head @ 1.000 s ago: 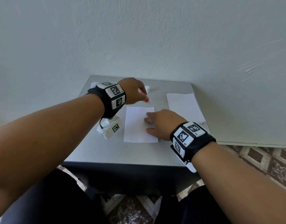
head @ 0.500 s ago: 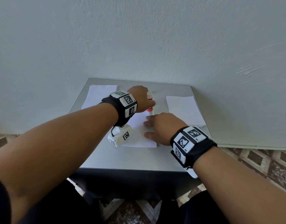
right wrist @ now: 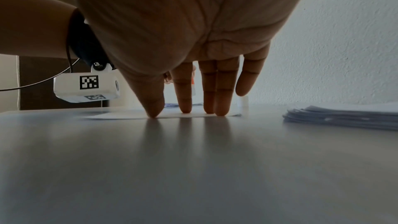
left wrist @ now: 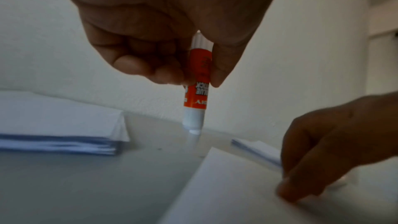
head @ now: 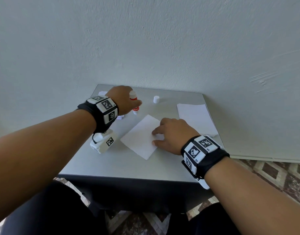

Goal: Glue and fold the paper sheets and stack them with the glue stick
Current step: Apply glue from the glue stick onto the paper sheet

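Note:
My left hand (head: 124, 100) grips an uncapped red-and-white glue stick (head: 134, 103) upright, its tip (left wrist: 193, 132) down just above the grey table (head: 122, 165), a little beyond the far left edge of a single white sheet (head: 140, 138). That sheet lies turned at an angle in the middle of the table. My right hand (head: 171, 134) rests on its right side, straight fingertips (right wrist: 185, 108) pressing the paper flat. The glue stick's white cap (head: 156, 99) stands alone near the back of the table.
A stack of white sheets (head: 196, 118) lies at the right of the table, another stack (left wrist: 58, 125) at the back left behind my left hand. A pale wall runs close behind the table. Patterned floor tiles (head: 271, 172) show at the right.
The sheet has turned from square to angled under my right hand. My left hand with the glue stick moved left and back off the sheet, uncovering the cap.

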